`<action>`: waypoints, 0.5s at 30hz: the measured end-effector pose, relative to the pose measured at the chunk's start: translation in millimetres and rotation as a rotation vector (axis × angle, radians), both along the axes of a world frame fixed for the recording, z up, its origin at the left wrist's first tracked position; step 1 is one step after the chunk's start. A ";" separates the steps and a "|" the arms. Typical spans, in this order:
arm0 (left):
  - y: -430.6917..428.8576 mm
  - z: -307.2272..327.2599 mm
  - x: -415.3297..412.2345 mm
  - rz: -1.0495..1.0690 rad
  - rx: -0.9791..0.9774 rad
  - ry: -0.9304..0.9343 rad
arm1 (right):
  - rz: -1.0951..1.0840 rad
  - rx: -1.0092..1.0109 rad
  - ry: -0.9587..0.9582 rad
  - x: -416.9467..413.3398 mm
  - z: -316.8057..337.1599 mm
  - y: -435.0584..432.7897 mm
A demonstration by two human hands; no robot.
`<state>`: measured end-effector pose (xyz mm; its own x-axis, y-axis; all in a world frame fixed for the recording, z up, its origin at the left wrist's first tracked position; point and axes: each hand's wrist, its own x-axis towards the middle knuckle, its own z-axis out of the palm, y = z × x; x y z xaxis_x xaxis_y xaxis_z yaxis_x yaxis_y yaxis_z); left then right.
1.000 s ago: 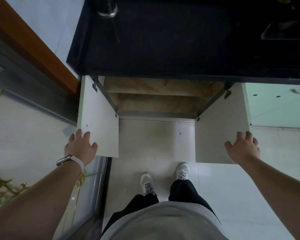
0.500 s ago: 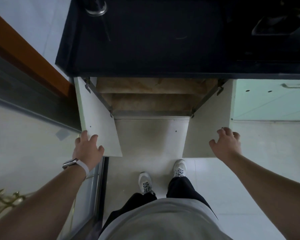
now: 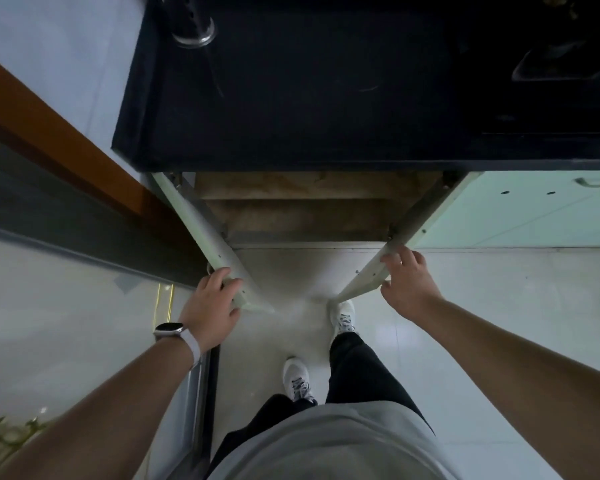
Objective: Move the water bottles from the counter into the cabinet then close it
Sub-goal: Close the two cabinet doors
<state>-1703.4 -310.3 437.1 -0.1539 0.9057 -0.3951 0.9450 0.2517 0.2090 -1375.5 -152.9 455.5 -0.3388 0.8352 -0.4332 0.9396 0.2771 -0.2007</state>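
Under the black counter (image 3: 326, 98), the cabinet (image 3: 309, 216) had its two doors angled partway open. The person's left hand (image 3: 210, 310) curled round the left door (image 3: 201, 233) edge, and the right hand (image 3: 409, 285) pinched the right door (image 3: 371, 271). One watch (image 3: 168, 330), two white sneakers (image 3: 296, 375) below.

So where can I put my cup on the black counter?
The counter is bare across its middle and front edge, between the shiny metal thing at back left and the dark shape at back right. Below is crowded: the left hand holds the left door, the right hand holds the right door.
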 end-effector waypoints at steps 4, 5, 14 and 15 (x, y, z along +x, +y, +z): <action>15.2 -4.2 -7.0 -0.053 -0.025 0.102 | 0.128 0.108 -0.055 -11.7 -1.3 21.8; 20.9 -3.2 -6.7 -0.051 -0.029 0.125 | 0.186 0.135 -0.076 -15.2 -2.1 28.6; 107.1 -13.4 4.8 -0.090 0.181 0.193 | 0.436 0.278 -0.060 -47.0 -19.3 93.7; 118.0 -15.9 6.5 -0.084 0.211 0.185 | 0.457 0.303 -0.034 -50.9 -20.9 100.7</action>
<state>-1696.9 -192.3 421.2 -0.1268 0.9775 -0.1686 0.9876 0.1402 0.0704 -1426.4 -52.2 434.6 -0.6859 0.6956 -0.2135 0.7150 0.6989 -0.0200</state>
